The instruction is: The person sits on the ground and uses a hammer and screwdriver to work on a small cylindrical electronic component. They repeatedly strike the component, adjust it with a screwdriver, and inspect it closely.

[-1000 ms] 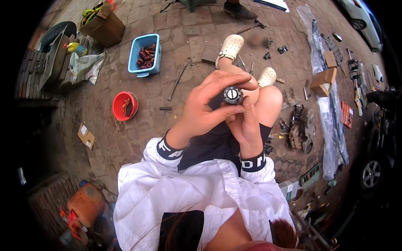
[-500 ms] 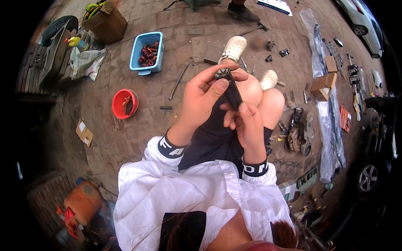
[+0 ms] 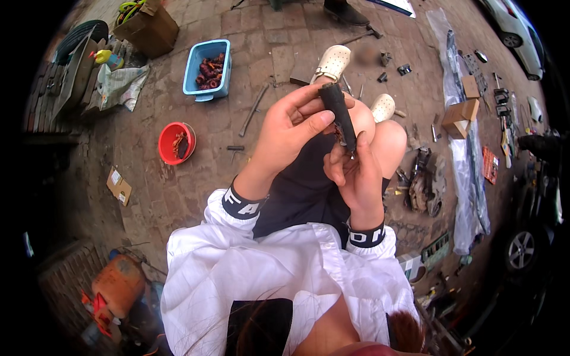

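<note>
Above my knees, both hands hold a dark, worn cylindrical part [image 3: 338, 110]. Its upper end rests in my left hand [image 3: 291, 127], with the thumb pressed along its side and the fingers behind it. The fingertips of my right hand [image 3: 361, 178] pinch its lower end. Along the lower side, a rough opening shows reddish-brown material inside; its exact kind cannot be made out.
To the left stand a blue tub [image 3: 189, 88] of reddish-brown coiled parts and a red bucket [image 3: 161, 145]. A hammer [image 3: 254, 111] lies near them. Metal parts [image 3: 426, 184], plastic sheeting [image 3: 460, 196] and a cardboard box [image 3: 460, 118] lie right. Another person's shoe [image 3: 347, 13] is ahead.
The cylindrical part has been turned and tilted in my hands. Its round end face no longer shows, and its side with the rough opening now does. My right hand has shifted slightly right.
</note>
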Action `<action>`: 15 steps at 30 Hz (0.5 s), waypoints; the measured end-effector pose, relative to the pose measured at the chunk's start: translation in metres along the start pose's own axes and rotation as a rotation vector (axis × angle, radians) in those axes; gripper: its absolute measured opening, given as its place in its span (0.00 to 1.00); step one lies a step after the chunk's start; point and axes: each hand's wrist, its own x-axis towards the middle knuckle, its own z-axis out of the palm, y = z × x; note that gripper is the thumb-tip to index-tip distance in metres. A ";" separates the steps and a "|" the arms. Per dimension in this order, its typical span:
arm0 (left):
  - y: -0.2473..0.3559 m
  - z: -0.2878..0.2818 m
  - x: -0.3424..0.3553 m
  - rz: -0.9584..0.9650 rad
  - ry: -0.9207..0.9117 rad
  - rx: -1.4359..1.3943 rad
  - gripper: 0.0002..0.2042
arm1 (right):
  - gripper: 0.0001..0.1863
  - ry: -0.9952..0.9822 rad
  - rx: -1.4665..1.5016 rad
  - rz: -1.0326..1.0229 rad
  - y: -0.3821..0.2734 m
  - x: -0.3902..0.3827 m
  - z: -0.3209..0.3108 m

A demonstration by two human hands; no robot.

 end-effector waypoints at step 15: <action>-0.007 -0.010 0.000 -0.104 0.163 0.046 0.17 | 0.21 0.109 -0.557 -0.096 -0.001 0.003 0.014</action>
